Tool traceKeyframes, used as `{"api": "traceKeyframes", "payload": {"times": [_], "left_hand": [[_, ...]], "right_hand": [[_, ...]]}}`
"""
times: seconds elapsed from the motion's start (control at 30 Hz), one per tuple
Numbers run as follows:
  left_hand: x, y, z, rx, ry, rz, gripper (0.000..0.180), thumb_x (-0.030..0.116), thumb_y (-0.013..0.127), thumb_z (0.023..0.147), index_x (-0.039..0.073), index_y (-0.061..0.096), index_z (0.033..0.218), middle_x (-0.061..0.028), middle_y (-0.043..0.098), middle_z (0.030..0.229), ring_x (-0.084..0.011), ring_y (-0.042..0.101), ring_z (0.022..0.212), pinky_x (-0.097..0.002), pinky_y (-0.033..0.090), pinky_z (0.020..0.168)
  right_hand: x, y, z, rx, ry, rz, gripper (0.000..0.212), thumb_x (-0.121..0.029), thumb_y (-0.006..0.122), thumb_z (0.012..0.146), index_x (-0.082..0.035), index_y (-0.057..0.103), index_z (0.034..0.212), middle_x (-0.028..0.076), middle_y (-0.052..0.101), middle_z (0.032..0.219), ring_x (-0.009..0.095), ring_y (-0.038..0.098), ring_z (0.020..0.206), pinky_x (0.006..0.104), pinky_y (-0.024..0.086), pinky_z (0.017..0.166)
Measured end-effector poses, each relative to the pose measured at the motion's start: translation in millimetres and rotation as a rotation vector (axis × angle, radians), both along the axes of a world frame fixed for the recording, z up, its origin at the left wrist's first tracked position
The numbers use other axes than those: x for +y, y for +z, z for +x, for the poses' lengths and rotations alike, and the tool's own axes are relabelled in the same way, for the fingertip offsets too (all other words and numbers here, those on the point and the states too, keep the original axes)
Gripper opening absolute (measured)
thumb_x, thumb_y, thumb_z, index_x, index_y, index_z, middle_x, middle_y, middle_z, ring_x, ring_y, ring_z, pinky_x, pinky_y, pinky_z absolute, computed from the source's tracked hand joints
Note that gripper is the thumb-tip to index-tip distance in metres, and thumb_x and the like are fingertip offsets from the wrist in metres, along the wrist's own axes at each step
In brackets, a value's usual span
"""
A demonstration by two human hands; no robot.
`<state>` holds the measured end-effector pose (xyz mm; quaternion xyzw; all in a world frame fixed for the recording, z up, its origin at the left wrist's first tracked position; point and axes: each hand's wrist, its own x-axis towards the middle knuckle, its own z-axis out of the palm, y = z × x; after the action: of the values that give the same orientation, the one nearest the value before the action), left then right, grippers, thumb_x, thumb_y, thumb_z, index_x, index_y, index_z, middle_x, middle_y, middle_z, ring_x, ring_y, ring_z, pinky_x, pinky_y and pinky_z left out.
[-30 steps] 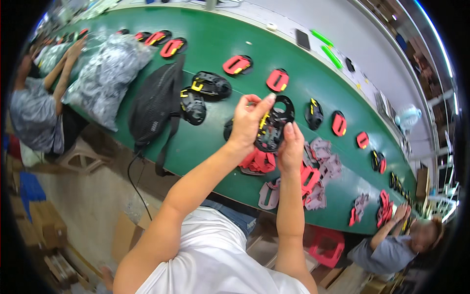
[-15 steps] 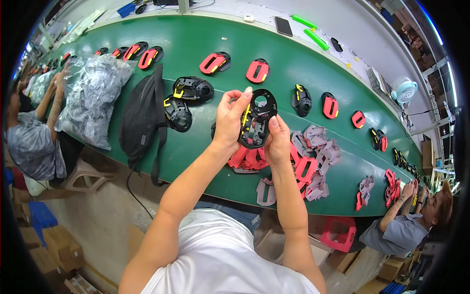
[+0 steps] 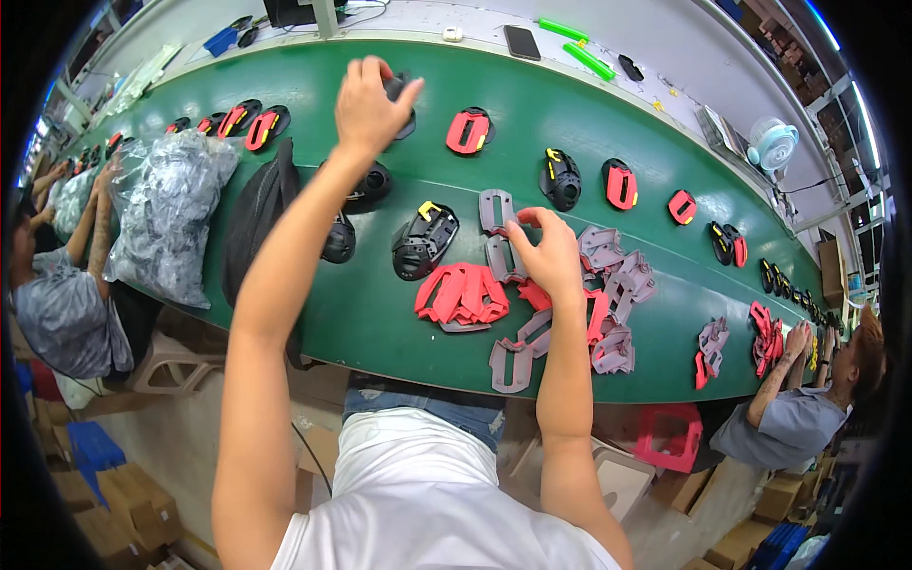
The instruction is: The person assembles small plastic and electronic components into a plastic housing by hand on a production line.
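My left hand (image 3: 370, 106) reaches to the far side of the green table, its fingers bent around a dark rounded part (image 3: 396, 87). Most of that part is covered by the hand. Farther right, my right hand (image 3: 551, 255) has curled fingers, thumb and forefinger at the edge of a grey frame piece (image 3: 496, 211). A second grey frame (image 3: 503, 259) lies just below it. Between my arms sits a black shell assembly (image 3: 425, 241) with a yellow clip. Close in front of it is a pile of red frame pieces (image 3: 463, 296).
Grey frames (image 3: 622, 285) are heaped right of my right forearm. Red-and-black assemblies (image 3: 469, 130) stand spaced along the table. At left are a black bag (image 3: 258, 223) and a plastic sack (image 3: 171, 209). Co-workers sit at the left and right (image 3: 788, 408).
My hands have parted from the black assembly they held together. The left moved far and leftward; the right moved slightly right to the grey frames. The whole view shifted a little.
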<state>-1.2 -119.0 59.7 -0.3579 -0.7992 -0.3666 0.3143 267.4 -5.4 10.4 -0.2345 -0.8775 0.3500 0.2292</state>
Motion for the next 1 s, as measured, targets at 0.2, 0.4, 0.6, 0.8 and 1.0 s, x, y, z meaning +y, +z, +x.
{"api": "traceKeyframes", "payload": {"times": [0.2,0.4,0.6,0.8,1.0], "left_hand": [[3,-31,-40,0.27,0.288,-0.496,0.035,0.036,0.068,0.077,0.005,0.054,0.085,-0.0116,0.055,0.089,-0.0288,0.056,0.082,-0.0388,0.044,0.067],[-3,-31,100,-0.325,-0.575,-0.445,0.025,0.024,0.063,0.08,0.001,0.057,0.085,-0.0137,0.062,0.079,-0.0304,0.061,0.077,-0.0391,0.048,0.07],[-8,-51,124,-0.793,-0.573,-0.09,0.031,0.027,0.062,0.084,0.0,0.055,0.097,-0.0127,0.063,0.091,-0.0224,0.062,0.083,-0.0343,0.048,0.071],[-10,-47,133,-1.361,-1.041,0.48,0.031,0.027,0.054,0.093,0.0,0.052,0.108,-0.0046,0.06,0.098,-0.0084,0.054,0.086,-0.0259,0.045,0.074],[-30,-46,124,-1.164,-0.948,0.255,0.023,0.024,0.053,0.094,0.001,0.053,0.095,0.0003,0.056,0.08,-0.0047,0.048,0.071,-0.0228,0.043,0.063]], "right_hand": [[-7,-12,-3,0.017,0.008,0.25,0.046,-0.023,0.07,0.072,-0.005,0.056,0.112,0.015,0.052,0.114,0.035,0.05,0.102,0.0422,0.043,0.087],[-2,-32,-6,-0.019,0.008,0.342,0.022,-0.017,0.066,0.075,-0.006,0.062,0.094,0.011,0.058,0.105,0.032,0.054,0.1,0.0418,0.044,0.085],[-9,-11,-17,0.24,-0.006,0.181,0.011,-0.011,0.059,0.084,-0.002,0.061,0.09,0.01,0.063,0.088,0.03,0.063,0.075,0.0346,0.051,0.068],[-32,8,-9,0.51,0.247,-1.178,0.022,-0.012,0.047,0.095,0.005,0.055,0.106,0.01,0.063,0.098,0.018,0.065,0.084,0.0259,0.052,0.071],[-33,8,-10,0.391,0.063,-0.537,0.024,-0.005,0.052,0.09,0.005,0.053,0.111,0.008,0.062,0.1,0.013,0.061,0.085,0.0232,0.048,0.074]]}}
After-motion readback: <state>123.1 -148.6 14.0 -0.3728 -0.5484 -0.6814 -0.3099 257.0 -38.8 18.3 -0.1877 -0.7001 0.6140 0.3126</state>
